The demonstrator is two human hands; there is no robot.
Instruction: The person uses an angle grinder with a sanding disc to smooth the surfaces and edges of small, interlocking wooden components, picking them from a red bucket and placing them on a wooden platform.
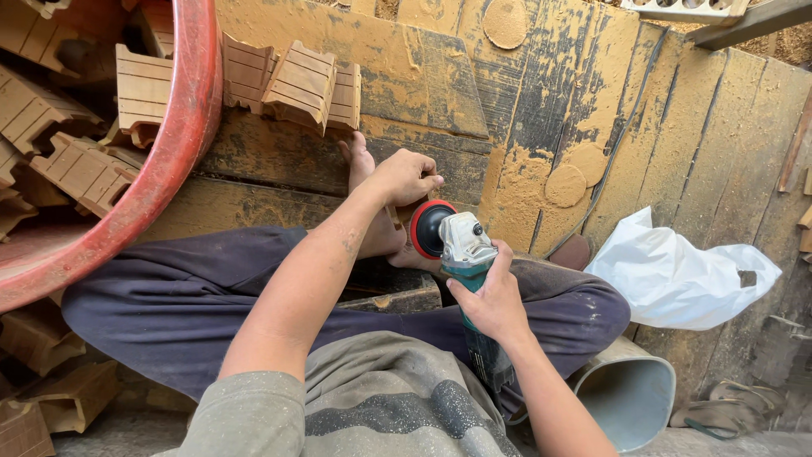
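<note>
- I sit cross-legged on a sawdust-covered plank floor.
- At centre, my right hand is wrapped tight around the angle grinder, its red disc facing 9 o'clock.
- My left hand is clenched around a small wooden piece, mostly hidden, just beside the disc.
- Grooved wooden blocks lie at 11 o'clock.
- A red tub of blocks sits at 10 o'clock.
- A white plastic bag lies at 3 o'clock.

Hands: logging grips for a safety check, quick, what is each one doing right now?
Left hand: closed in a fist on a small piece at the sanding disc; the piece is mostly hidden.
Right hand: closed around the angle grinder body.
</note>
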